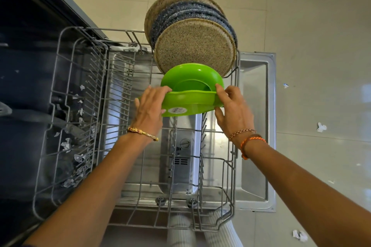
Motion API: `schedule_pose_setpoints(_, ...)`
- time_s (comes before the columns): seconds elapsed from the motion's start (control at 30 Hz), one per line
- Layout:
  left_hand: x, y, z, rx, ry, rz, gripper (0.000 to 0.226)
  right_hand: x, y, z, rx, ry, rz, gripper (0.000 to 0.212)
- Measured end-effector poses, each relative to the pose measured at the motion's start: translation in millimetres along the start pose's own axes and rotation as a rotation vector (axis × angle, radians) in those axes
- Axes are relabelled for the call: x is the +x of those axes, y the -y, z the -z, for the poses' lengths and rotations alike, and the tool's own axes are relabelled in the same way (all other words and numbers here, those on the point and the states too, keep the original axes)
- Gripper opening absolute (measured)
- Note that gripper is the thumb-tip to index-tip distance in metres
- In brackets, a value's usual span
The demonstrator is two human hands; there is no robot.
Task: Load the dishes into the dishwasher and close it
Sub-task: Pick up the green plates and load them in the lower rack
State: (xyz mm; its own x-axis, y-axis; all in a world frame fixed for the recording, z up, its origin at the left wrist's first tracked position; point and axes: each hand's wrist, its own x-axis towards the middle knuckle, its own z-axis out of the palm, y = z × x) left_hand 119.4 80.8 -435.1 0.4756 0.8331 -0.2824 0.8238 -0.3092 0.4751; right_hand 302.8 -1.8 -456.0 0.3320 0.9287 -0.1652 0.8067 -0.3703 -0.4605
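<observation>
Green bowl point(186, 104) held over lower rack point(233, 158), both hands on it.
Left hand point(149, 109) and right hand point(233, 111) each gripped one rim side; a second green bowl point(190, 76) sat just beyond, against upright speckled plates point(192, 48) at far end.

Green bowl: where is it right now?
Head view, centre: the green bowl is held on edge between left hand and right hand, over the rack, beside another green bowl.
</observation>
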Motion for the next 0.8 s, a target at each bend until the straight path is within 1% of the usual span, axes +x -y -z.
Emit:
schedule_pose_setpoints(0.03,1,4,-3,0.045,0.003,-0.039,0.07,1,0,1,-0.04,0.022,-0.016,0.059)
schedule_pose_setpoints(0.1,3,10,-7,0.167,-0.009,-0.118,0.083,3,-2,0,-0.175,0.17,-0.049,0.066)
schedule_pose_setpoints(0.17,4,9,-8,0.229,0.106,-0.06,0.084,5,-4,-2,-0.336,0.32,-0.029,0.068)
schedule_pose_setpoints(0.23,6,9,-13,0.244,0.278,0.005,0.087,2,-3,-5,-0.472,0.389,0.031,0.06)
schedule_pose_setpoints(0.3,9,4,-17,0.338,0.405,-0.018,0.089,-5,-1,-9,-0.609,0.442,0.087,0.056)
schedule_pose_setpoints(0.33,12,3,-20,0.359,0.429,-0.029,0.088,-11,-1,-14,-0.663,0.441,0.115,0.058)
schedule_pose_setpoints(0.37,15,0,-21,0.352,0.436,-0.031,0.086,-17,-2,-19,-0.694,0.397,0.131,0.062)
schedule_pose_setpoints(0.43,19,-3,-24,0.292,0.424,-0.009,0.084,-27,-3,-29,-0.689,0.224,0.113,0.071)
schedule_pose_setpoints(0.53,21,-5,-23,0.201,0.33,-0.038,0.083,-33,-5,-40,-0.618,0.037,0.169,0.072)
schedule_pose_setpoints(0.6,17,-3,-25,0.175,0.191,-0.081,0.079,-30,-4,-40,-0.569,-0.057,0.207,0.065)
schedule_pose_setpoints(0.67,8,-4,-24,0.11,0.015,-0.071,0.065,-27,-1,-36,-0.467,-0.18,0.264,0.048)
schedule_pose_setpoints(0.7,3,-6,-20,0.092,-0.065,-0.071,0.052,-25,2,-32,-0.37,-0.223,0.294,0.039)
schedule_pose_setpoints(0.77,-9,-11,-5,0.097,-0.238,-0.132,0.025,-21,14,-17,-0.176,-0.289,0.358,0.026)
schedule_pose_setpoints(0.8,-15,-16,6,0.091,-0.301,-0.176,0.025,-17,22,-7,-0.1,-0.316,0.377,0.023)
